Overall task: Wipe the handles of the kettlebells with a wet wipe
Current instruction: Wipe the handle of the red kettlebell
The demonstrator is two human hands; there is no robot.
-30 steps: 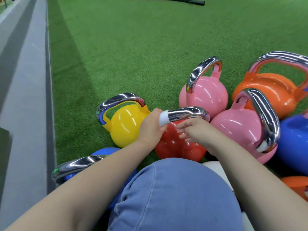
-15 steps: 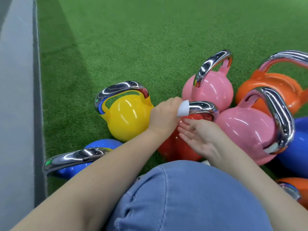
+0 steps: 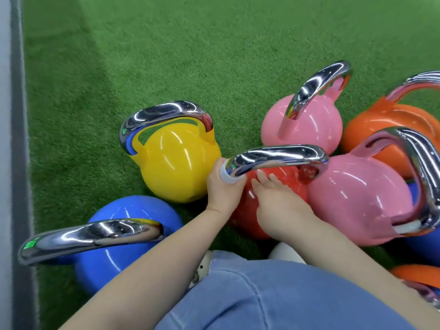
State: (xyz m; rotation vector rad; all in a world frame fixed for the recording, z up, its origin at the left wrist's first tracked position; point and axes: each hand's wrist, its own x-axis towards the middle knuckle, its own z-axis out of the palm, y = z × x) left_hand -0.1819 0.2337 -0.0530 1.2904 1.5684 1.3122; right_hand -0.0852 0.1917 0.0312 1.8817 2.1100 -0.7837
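A red kettlebell (image 3: 278, 186) stands in the middle of a cluster on green turf, its chrome handle (image 3: 278, 156) arching over it. My left hand (image 3: 222, 191) grips the handle's left end with a white wet wipe (image 3: 225, 174) wrapped around it. My right hand (image 3: 278, 203) rests flat on the red body under the handle, fingers straight. Around it stand a yellow kettlebell (image 3: 177, 163), a blue one (image 3: 119, 236), two pink ones (image 3: 307, 125) (image 3: 357, 198) and an orange one (image 3: 390, 125), all with chrome handles.
Green turf (image 3: 214, 44) stretches ahead. A grey floor strip (image 3: 14, 139) runs along the left edge. My knee in blue jeans (image 3: 273, 296) fills the bottom. Another orange kettlebell (image 3: 419, 275) and a blue one (image 3: 426, 248) sit at the right edge.
My left hand slid the wipe from the handle's top leftward and down to its left end. My right hand stayed on the red body. The camera tilted down and closer.
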